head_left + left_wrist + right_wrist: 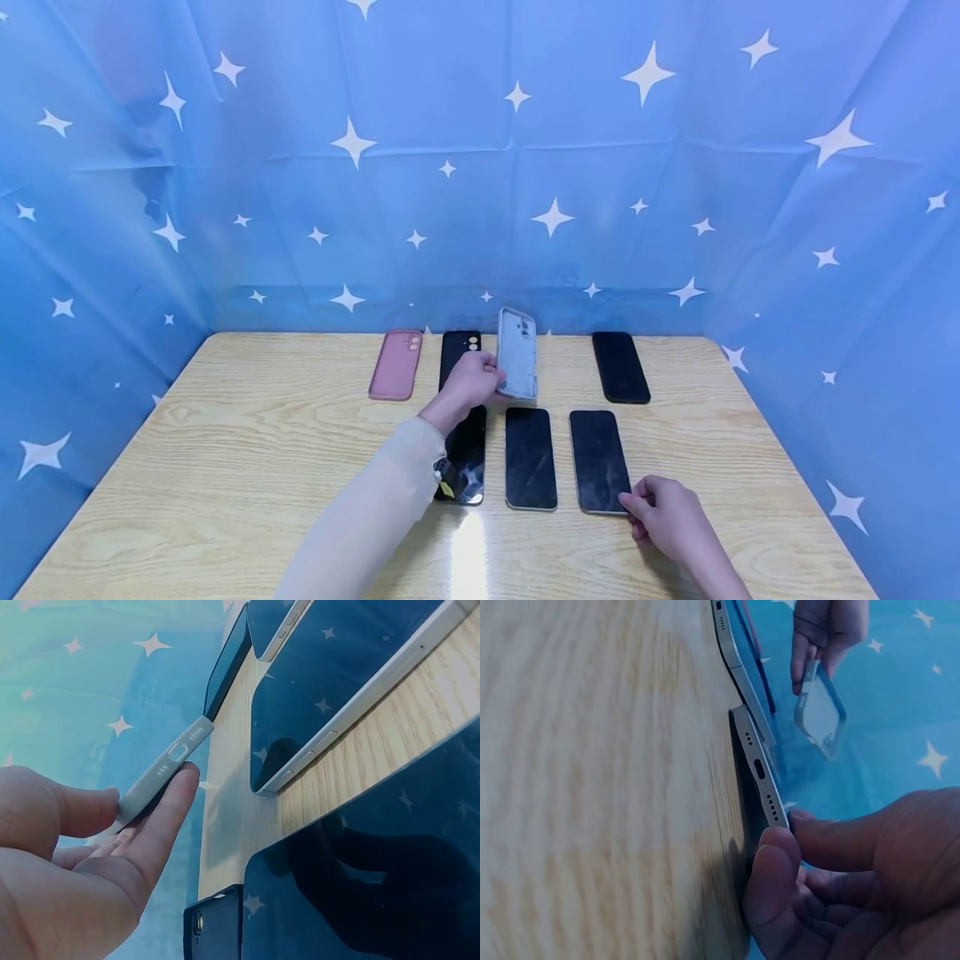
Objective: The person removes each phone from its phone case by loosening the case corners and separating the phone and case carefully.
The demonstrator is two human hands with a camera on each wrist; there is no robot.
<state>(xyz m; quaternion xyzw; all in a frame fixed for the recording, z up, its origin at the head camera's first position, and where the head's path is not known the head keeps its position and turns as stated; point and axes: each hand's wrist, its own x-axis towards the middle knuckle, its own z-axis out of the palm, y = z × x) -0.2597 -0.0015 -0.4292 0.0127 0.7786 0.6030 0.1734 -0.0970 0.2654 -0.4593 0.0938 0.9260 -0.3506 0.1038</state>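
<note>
My left hand (471,382) grips a pale blue phone case (517,354) by its lower left part and holds it tilted up off the table. In the left wrist view the thumb and fingers pinch the case (166,769) near its end with the port cutout. With thumb and fingers, my right hand (669,515) pinches the near right corner of a dark-screened phone (600,461). The right wrist view shows that phone's bottom edge (759,769), with its port and speaker holes, slightly raised from the wood.
Beside the held phone lies another phone (531,458); a larger one (467,454) is under the left forearm. Along the back of the wooden table (285,433) are a pink case (396,365), a black case (459,343) and a black phone-shaped item (621,367). A starry blue curtain (465,208) surrounds three sides.
</note>
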